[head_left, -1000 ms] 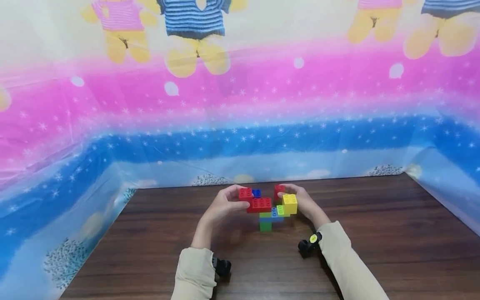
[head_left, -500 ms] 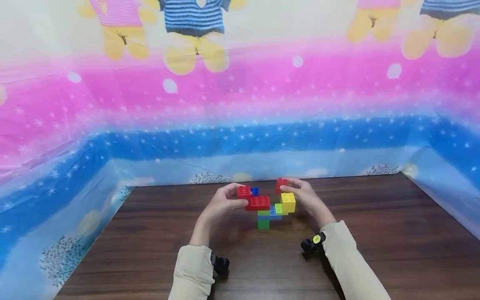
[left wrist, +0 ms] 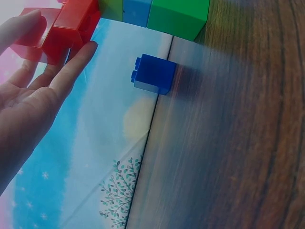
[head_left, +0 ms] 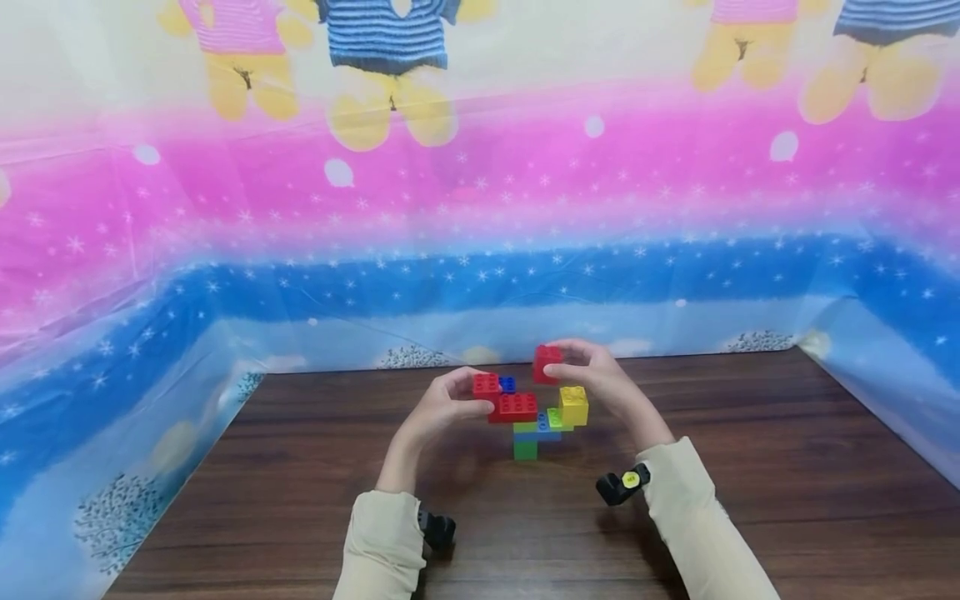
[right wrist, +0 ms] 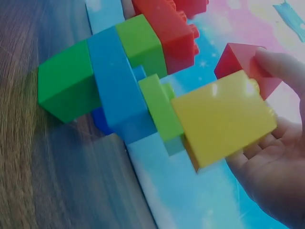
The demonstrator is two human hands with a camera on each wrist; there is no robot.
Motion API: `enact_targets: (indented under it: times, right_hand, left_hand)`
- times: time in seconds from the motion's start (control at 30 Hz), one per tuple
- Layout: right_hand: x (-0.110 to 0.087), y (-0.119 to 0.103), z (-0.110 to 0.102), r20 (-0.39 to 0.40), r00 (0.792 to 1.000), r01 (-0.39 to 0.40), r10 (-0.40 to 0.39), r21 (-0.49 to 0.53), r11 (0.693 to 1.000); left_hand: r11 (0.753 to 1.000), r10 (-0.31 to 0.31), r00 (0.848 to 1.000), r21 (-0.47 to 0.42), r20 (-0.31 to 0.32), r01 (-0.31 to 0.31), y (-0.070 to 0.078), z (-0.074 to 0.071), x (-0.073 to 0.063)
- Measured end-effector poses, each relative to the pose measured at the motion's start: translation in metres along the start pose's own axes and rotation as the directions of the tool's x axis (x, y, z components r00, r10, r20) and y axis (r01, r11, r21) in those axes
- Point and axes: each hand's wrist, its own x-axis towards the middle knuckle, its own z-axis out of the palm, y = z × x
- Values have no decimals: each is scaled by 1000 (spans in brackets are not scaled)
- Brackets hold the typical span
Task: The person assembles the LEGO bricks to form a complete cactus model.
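Note:
A model of stacked toy building bricks stands on the table, its green brick [head_left: 525, 450] lowest. Above that come a blue brick [right wrist: 116, 86], lime bricks and a long red brick [head_left: 517, 407]; a yellow brick [head_left: 573, 407] tops the right side. My left hand [head_left: 441, 412] grips the red brick [head_left: 486, 382] at the model's upper left end between thumb and fingers. Raised above the model, my right hand [head_left: 603, 379] pinches a separate red brick [head_left: 547, 365]. In the right wrist view the yellow brick partly covers that hand's fingers.
A loose dark blue brick [left wrist: 155, 74] sits on the brown wooden table [head_left: 300, 500] behind the model. Patterned cloth [head_left: 480, 275] rises along the table's back and sides. A small black camera is strapped to each wrist.
My right hand has lifted the separate red brick from beside the yellow brick, up and then leftward above the model. My left hand keeps its grip, nearly still.

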Motion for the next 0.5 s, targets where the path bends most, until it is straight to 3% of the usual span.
enact_targets:
  times: [0.5]
  right_hand:
    - [-5, -15, 12, 84, 996, 35, -21, -158, 987]
  left_hand:
    - [1000, 4, 1000, 10, 6, -4, -2, 0, 0]
